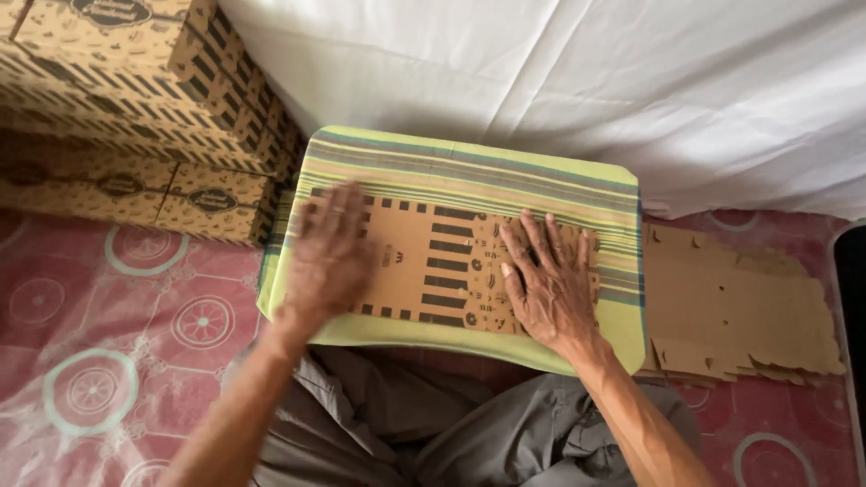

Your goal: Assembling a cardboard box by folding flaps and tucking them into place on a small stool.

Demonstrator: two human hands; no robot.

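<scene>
A flat die-cut cardboard box blank, brown with dark printed bars, lies on a yellow-green striped cloth-covered board across my lap. My left hand presses palm down on the blank's left end, slightly blurred. My right hand lies flat with fingers spread on its right end. Neither hand grips anything.
A stack of plain flat cardboard blanks lies on the floor to the right. Folded printed cardboard boxes are piled at the upper left. White cloth hangs behind. The floor covering is pink with circle patterns.
</scene>
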